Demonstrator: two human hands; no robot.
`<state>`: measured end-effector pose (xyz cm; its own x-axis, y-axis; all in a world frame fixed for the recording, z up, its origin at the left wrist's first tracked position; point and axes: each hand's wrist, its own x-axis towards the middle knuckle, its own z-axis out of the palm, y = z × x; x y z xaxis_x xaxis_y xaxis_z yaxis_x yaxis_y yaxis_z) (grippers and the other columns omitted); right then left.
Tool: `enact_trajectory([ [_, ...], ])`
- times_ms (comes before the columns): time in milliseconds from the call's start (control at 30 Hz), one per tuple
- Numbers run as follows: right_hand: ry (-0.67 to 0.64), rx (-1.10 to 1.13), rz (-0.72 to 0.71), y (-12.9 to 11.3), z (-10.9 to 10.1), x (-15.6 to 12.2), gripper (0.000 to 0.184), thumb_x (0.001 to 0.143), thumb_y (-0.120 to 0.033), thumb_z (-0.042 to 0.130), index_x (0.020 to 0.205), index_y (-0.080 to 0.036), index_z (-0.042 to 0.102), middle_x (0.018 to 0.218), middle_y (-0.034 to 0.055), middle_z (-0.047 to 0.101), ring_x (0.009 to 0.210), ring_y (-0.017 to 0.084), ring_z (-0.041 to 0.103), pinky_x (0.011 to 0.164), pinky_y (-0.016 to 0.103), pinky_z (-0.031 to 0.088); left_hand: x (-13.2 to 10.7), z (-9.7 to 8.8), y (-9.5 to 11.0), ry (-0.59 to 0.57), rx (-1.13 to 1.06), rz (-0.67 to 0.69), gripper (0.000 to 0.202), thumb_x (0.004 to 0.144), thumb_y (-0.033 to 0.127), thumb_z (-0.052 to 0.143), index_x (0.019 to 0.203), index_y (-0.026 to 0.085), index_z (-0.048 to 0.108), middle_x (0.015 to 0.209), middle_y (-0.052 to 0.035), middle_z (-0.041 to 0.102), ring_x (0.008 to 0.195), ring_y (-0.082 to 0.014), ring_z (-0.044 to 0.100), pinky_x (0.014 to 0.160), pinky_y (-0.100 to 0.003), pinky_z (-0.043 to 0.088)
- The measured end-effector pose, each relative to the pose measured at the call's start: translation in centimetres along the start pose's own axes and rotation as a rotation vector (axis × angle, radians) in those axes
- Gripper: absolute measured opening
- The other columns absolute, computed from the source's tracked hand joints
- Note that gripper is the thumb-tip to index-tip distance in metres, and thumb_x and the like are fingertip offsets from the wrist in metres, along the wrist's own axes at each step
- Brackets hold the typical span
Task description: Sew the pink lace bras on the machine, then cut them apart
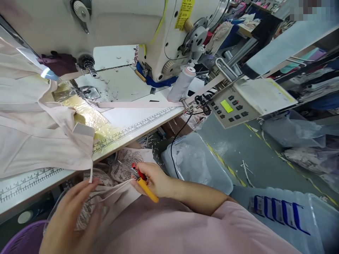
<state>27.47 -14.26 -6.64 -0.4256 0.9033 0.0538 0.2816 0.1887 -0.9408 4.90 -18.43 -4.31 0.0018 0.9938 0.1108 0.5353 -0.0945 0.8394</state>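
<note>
My right hand (156, 180) is closed around small snips (145, 187) with a red part and an orange handle, held over my lap. Pale pink cloth with lace (124, 190) lies across my lap, and its drawn-out edge reaches my right fingers. At lower left, my left hand (72, 215) is slightly blurred, its fingers stretched and the thumb apart. Its fingertips are at the hanging end of a narrow pale strip (91, 174). That strip hangs from pale pink garment pieces (50, 144) piled on the sewing table's left side.
A sewing machine (127, 28) stands over the table, whose front edge carries a printed ruler (143, 123). Right of it are a thread cone (182, 84) and a control box (230, 106). Below are a clear plastic bin (222, 173) and a purple basket (23, 236).
</note>
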Motion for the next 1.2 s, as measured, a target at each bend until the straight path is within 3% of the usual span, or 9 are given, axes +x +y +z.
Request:
enact_trajectory([
  [67, -0.025, 0.003, -0.025, -0.4, 0.0, 0.0, 0.042, 0.078, -0.046, 0.059, 0.064, -0.023, 0.027, 0.058, -0.0057, 0.034, 0.054, 0.01, 0.031, 0.05, 0.023, 0.029, 0.4, 0.5, 1.6, -0.032, 0.208, 0.299, 0.032, 0.075, 0.032, 0.066, 0.107, 0.03, 0.069, 0.111, -0.0035, 0.071, 0.103, -0.0263, 0.064, 0.097, -0.037, 0.044],
  [133, -0.056, 0.025, -0.001, -0.9, 0.0, -0.1, 0.041, 0.079, -0.046, 0.059, 0.064, -0.022, 0.03, 0.059, -0.0054, 0.036, 0.054, 0.01, 0.032, 0.05, 0.022, 0.03, 1.0, 1.4, 2.7, -0.141, 0.281, 0.385, 0.023, 0.079, 0.034, 0.061, 0.097, 0.027, 0.071, 0.097, -0.0054, 0.074, 0.089, -0.0265, 0.067, 0.083, -0.036, 0.05],
  [233, -0.125, 0.091, 0.113, -1.5, -0.2, -0.3, 0.039, 0.079, -0.048, 0.062, 0.067, -0.021, 0.037, 0.06, -0.005, 0.041, 0.055, 0.009, 0.035, 0.05, 0.021, 0.031, 2.0, 2.6, 3.1, -0.381, 0.181, 0.154, 0.026, 0.083, 0.04, 0.051, 0.076, 0.025, 0.071, 0.071, -0.005, 0.07, 0.064, -0.0223, 0.065, 0.057, -0.03, 0.049],
  [333, -0.212, 0.167, 0.184, -1.5, -0.7, -0.3, 0.041, 0.078, -0.053, 0.065, 0.069, -0.019, 0.042, 0.059, -0.0057, 0.043, 0.054, 0.008, 0.037, 0.048, 0.02, 0.032, 2.3, 3.0, 2.7, -0.542, -0.109, -0.14, 0.029, 0.082, 0.044, 0.054, 0.068, 0.023, 0.067, 0.058, -0.0018, 0.06, 0.053, -0.0166, 0.055, 0.048, -0.024, 0.043],
  [500, -0.422, 0.175, 0.152, 0.1, -2.7, 0.2, 0.044, 0.076, -0.059, 0.065, 0.08, -0.018, 0.051, 0.075, -0.0012, 0.056, 0.063, 0.01, 0.05, 0.055, 0.02, 0.042, 2.3, 2.5, 2.7, -0.547, -0.51, -0.553, 0.029, 0.071, 0.048, 0.068, 0.066, 0.02, 0.066, 0.053, 0.002, 0.053, 0.046, -0.0098, 0.041, 0.044, -0.02, 0.035],
  [767, -0.756, -0.059, -0.05, 2.6, -5.1, 0.0, 0.052, 0.08, -0.072, 0.05, 0.076, -0.02, 0.049, 0.069, 0.0004, 0.052, 0.059, 0.013, 0.048, 0.054, 0.023, 0.04, 1.8, 2.9, 2.6, -0.394, -0.598, -0.693, 0.03, 0.07, 0.047, 0.071, 0.065, 0.018, 0.066, 0.057, 0.0003, 0.055, 0.049, -0.0092, 0.041, 0.045, -0.02, 0.03],
  [867, -0.677, -0.041, -0.019, 2.2, -5.0, -0.3, 0.053, 0.077, -0.073, 0.053, 0.076, -0.019, 0.049, 0.071, 0.0015, 0.054, 0.061, 0.013, 0.049, 0.055, 0.024, 0.041, 1.7, 3.1, 2.0, -0.43, -0.576, -0.634, 0.034, 0.072, 0.051, 0.067, 0.064, 0.018, 0.064, 0.052, 0.0023, 0.05, 0.046, -0.0081, 0.036, 0.044, -0.019, 0.029],
  [1000, -0.316, 0.124, 0.051, 0.6, -3.5, -0.5, 0.054, 0.065, -0.064, 0.073, 0.085, -0.018, 0.052, 0.082, 0.0032, 0.058, 0.067, 0.014, 0.053, 0.062, 0.026, 0.047, 1.9, 2.5, 1.2, -0.418, -0.422, -0.503, 0.036, 0.077, 0.053, 0.062, 0.068, 0.019, 0.064, 0.05, 0.0025, 0.05, 0.046, -0.0096, 0.04, 0.044, -0.02, 0.032],
  [1200, -0.045, 0.129, -0.06, -1.3, -0.3, -0.3, 0.028, 0.075, -0.042, 0.068, 0.079, -0.019, 0.051, 0.08, 0.0036, 0.061, 0.07, 0.014, 0.054, 0.066, 0.027, 0.047, 1.9, 1.0, 2.5, -0.3, -0.197, -0.35, 0.03, 0.079, 0.05, 0.059, 0.073, 0.021, 0.065, 0.06, 0.001, 0.063, 0.058, -0.0143, 0.055, 0.054, -0.021, 0.042],
])
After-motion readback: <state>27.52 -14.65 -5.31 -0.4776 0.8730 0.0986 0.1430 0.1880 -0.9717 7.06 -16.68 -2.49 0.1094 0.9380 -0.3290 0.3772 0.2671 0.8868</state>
